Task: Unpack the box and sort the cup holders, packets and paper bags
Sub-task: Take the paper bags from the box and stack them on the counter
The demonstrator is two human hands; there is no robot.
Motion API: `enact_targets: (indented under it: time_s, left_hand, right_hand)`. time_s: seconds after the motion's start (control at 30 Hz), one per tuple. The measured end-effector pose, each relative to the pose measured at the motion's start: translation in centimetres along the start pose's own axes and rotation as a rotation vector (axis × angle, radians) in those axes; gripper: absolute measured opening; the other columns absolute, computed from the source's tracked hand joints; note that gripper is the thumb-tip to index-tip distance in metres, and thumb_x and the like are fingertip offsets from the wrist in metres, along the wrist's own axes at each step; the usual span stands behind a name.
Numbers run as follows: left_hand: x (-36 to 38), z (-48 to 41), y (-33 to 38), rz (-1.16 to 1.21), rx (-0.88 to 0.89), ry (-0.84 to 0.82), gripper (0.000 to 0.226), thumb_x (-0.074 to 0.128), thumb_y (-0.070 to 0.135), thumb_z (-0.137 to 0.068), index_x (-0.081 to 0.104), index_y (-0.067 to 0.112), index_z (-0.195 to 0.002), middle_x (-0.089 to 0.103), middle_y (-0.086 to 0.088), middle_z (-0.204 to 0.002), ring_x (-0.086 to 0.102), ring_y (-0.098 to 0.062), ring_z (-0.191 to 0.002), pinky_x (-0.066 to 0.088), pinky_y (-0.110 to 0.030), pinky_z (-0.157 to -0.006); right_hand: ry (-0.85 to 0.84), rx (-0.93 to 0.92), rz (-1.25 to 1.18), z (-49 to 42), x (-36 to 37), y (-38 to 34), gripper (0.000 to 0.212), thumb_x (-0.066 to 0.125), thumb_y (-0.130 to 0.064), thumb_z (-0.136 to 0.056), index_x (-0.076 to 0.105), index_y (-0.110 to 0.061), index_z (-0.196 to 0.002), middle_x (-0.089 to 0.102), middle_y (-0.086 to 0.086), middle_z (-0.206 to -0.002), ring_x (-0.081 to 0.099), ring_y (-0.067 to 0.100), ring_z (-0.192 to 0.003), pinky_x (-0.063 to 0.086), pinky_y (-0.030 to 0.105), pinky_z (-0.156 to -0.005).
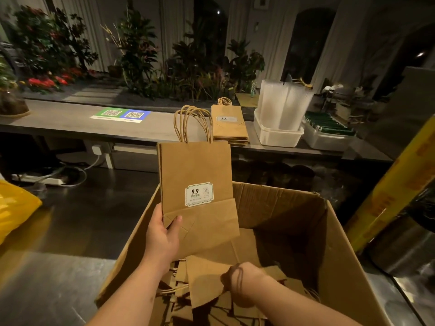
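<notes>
Head view looks down into an open cardboard box [294, 208] with its flaps up. Inside, a loose heap of flat brown paper bags [211, 300] covers the bottom, their twisted handles sticking out here and there.

The left hand [162, 234] grips a small bunch of flat paper bags [195, 175] by the lower left corner, thumb across the folded base and fingers behind. The bunch stands upright above the box's far left wall, handles at the top, and a white label [199, 194] reading 9.9 sits on the front bag.

The right hand [242, 281] is down in the box, closed on a bag in the heap, with a dark loop of handle cord across its back.

Beyond the box runs a long grey counter [70, 125]. Near its right half lies a neat stack of the same bags [229, 125], flat, handles toward the far edge. Just right of the stack stands a white tub [277, 135] holding tall bundles of clear plastic [284, 102], and next to that, toward the counter's right end, a second tub [327, 137] is filled with dark green packets [329, 124] standing on edge. A sheet with two printed codes [121, 114] lies on the counter's left half. Plants [141, 55] line the wall behind.
</notes>
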State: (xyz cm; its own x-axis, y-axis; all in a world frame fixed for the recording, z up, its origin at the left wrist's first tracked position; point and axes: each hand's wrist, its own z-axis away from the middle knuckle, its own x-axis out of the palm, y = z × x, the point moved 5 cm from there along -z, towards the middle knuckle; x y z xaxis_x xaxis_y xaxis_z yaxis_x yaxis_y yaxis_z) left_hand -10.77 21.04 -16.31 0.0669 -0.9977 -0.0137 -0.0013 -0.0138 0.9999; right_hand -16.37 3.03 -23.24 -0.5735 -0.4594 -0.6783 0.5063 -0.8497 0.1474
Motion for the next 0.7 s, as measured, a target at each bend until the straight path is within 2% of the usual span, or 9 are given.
enact_targets:
  time_s: [0.07,0.17,0.27,0.33,0.4,0.47,0.57,0.63,0.7]
  left_hand:
    - [-0.1,0.0,-0.1,0.018,-0.003,0.008,0.042,0.059,0.017,-0.102,0.050,0.055,-0.120,0.062,0.020,-0.122,0.056,-0.002,-0.112,0.048,-0.040,-0.095]
    - [-0.4,-0.3,-0.2,0.060,-0.017,0.008,0.047,0.060,0.017,-0.102,0.048,0.042,-0.141,0.062,0.016,-0.129,0.057,-0.004,-0.116,0.048,-0.043,-0.100]
    - [-0.5,-0.5,-0.4,0.083,-0.035,-0.004,0.046,0.059,0.018,-0.102,0.049,0.038,-0.141,0.064,0.013,-0.129,0.058,-0.007,-0.118,0.050,-0.044,-0.099]
    - [-0.3,-0.5,-0.5,0.105,-0.057,-0.025,0.039,0.059,0.016,-0.102,0.053,0.042,-0.130,0.066,0.012,-0.124,0.060,-0.008,-0.115,0.052,-0.038,-0.093]
    - [0.0,-0.4,-0.4,0.141,-0.085,-0.048,0.038,0.059,0.013,-0.102,0.054,0.044,-0.122,0.067,0.012,-0.118,0.061,-0.008,-0.110,0.052,-0.035,-0.090]
    - [0.4,-0.2,-0.3,0.168,-0.120,-0.045,0.040,0.062,0.013,-0.100,0.054,0.043,-0.125,0.065,0.011,-0.116,0.059,-0.009,-0.107,0.051,-0.041,-0.094]
    - [0.5,-0.1,-0.8,0.144,-0.178,-0.024,0.036,0.061,0.016,-0.101,0.058,0.050,-0.113,0.068,0.008,-0.113,0.062,-0.017,-0.107,0.049,-0.055,-0.099]
    - [0.6,0.0,-1.0,0.113,-0.193,-0.062,0.035,0.057,0.020,-0.103,0.057,0.048,-0.125,0.070,0.008,-0.117,0.065,-0.020,-0.111,0.051,-0.055,-0.099]
    - [0.9,0.1,-0.8,0.041,-0.150,-0.144,0.037,0.055,0.023,-0.105,0.053,0.045,-0.135,0.071,0.010,-0.119,0.066,-0.017,-0.115,0.056,-0.047,-0.094]
  right_hand:
    - [0.184,0.046,0.027,1.2,-1.5,0.6,0.029,0.061,-0.013,-0.098,0.057,-0.009,-0.126,0.062,0.015,-0.116,0.061,0.031,-0.099,0.051,0.043,-0.085]
    - [0.464,0.183,-0.080,3.1,-3.6,2.7,0.027,0.062,-0.013,-0.096,0.062,-0.022,-0.121,0.066,0.005,-0.115,0.061,0.028,-0.112,0.044,0.050,-0.106]
    - [0.552,0.237,-0.380,6.7,-5.3,5.4,0.030,0.062,-0.014,-0.097,0.064,-0.035,-0.119,0.064,-0.009,-0.115,0.056,0.019,-0.117,0.040,0.048,-0.112]
    - [0.575,0.240,-0.712,10.0,-6.3,8.1,0.043,0.060,-0.006,-0.097,0.062,-0.035,-0.129,0.060,-0.014,-0.122,0.053,0.014,-0.123,0.047,0.040,-0.110]
    - [0.596,0.158,-0.985,12.9,-7.2,11.0,0.042,0.062,0.001,-0.095,0.066,-0.032,-0.122,0.064,-0.014,-0.115,0.062,0.010,-0.114,0.056,0.031,-0.096]
    - [0.670,0.018,-1.251,14.3,-7.3,13.7,0.033,0.065,0.002,-0.093,0.072,-0.024,-0.113,0.073,-0.001,-0.109,0.069,0.018,-0.110,0.058,0.035,-0.094]
    - [0.850,-0.079,-1.728,13.4,-6.1,15.7,0.031,0.062,-0.005,-0.096,0.064,-0.010,-0.127,0.074,0.011,-0.115,0.070,0.032,-0.112,0.057,0.047,-0.093]
    - [0.935,-0.058,-1.980,11.4,-5.0,15.1,0.029,0.059,-0.010,-0.100,0.062,-0.015,-0.128,0.076,0.010,-0.114,0.072,0.031,-0.108,0.060,0.043,-0.082]
    - [0.933,0.022,-2.129,9.1,-3.9,13.6,0.020,0.057,-0.013,-0.103,0.061,-0.020,-0.121,0.077,0.007,-0.110,0.073,0.029,-0.103,0.061,0.042,-0.078]
